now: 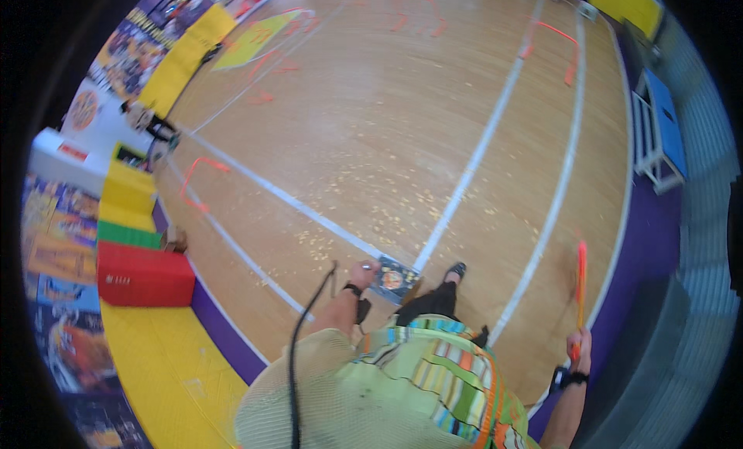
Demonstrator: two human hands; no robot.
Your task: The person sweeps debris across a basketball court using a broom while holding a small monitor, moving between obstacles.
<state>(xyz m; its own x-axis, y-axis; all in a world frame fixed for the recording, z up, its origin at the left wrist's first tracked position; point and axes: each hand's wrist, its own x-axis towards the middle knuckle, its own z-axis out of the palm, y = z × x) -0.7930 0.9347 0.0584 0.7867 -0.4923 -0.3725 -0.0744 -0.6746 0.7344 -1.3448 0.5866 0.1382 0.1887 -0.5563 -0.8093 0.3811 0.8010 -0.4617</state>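
Observation:
My left hand [364, 272] grips the left edge of a dark box [395, 279] with a printed picture on its face; its right side looks like brown cardboard. Far out to the right, my right hand [579, 343] is closed around the lower end of an orange-and-yellow stick [581, 286]. The stick points upright in the view, and a brownish blur beside it cannot be made out. Many small pale pieces [400, 211] lie scattered over the wooden floor [348, 129] in front of me. My dark shoe [457, 270] shows just right of the box.
Orange hurdles [191, 182] stand about the court, with another hurdle [560, 34] far right. Along the left wall run a yellow padded bench [162, 362] and a red block [145, 275]. A person [148, 121] is at the far left. A blue-topped bench [664, 124] lines the right wall.

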